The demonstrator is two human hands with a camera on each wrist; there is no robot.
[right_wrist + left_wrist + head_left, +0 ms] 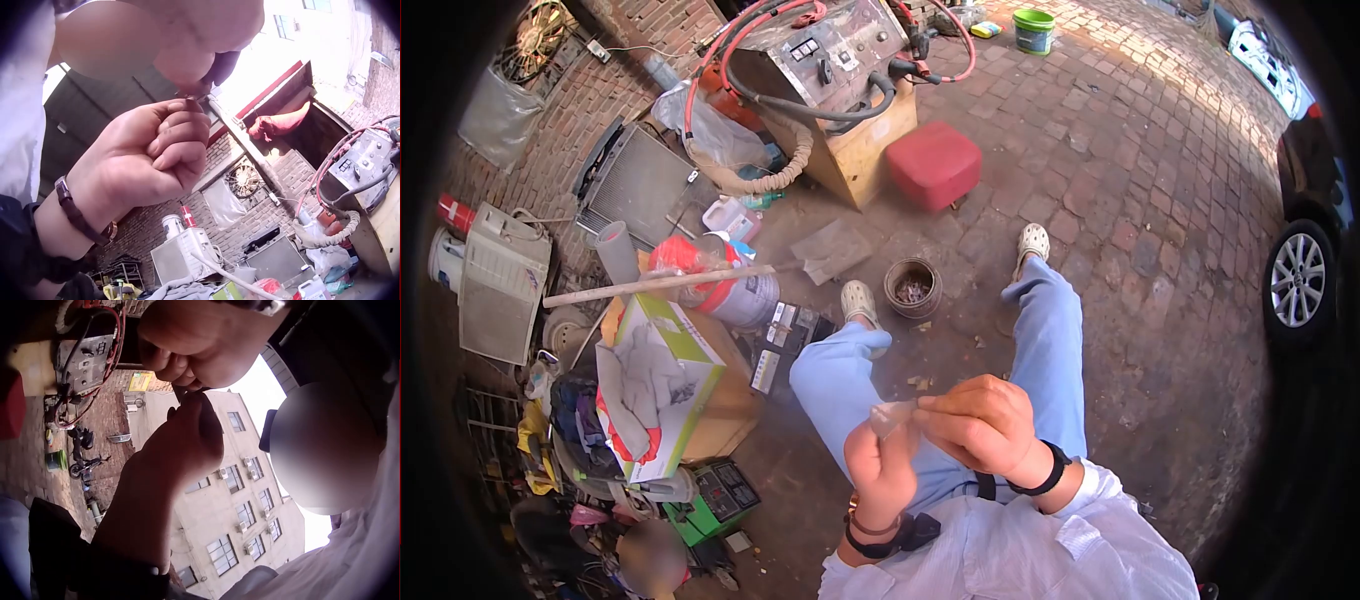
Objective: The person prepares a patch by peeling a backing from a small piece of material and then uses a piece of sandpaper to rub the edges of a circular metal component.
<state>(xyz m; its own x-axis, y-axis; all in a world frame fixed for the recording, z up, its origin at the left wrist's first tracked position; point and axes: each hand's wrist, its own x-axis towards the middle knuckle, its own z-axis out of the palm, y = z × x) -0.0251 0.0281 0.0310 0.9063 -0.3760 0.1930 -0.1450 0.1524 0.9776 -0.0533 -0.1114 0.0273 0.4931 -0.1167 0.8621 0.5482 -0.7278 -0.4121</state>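
Note:
Both hands meet in front of the lap and pinch a small thin, pale brownish piece [892,416] between them. In the head view, the left hand [882,468] has its thumb along the piece; in the right wrist view its other fingers are curled into the palm. The right hand [985,425] pinches the piece's right end between thumb and fingertips, its knuckles up. Fingers hide much of the piece in both wrist views, and I cannot tell its kind. Below stands a round pot [913,288] with debris inside, on the ground between the feet.
A red stool [935,165] stands beside a control box with cables [825,60] on a wooden stand. At the left are a car battery [778,350], a carton [665,385] with gloves, a long-handled shovel [830,250] and a green machine [715,500]. A car wheel [1298,280] shows at right.

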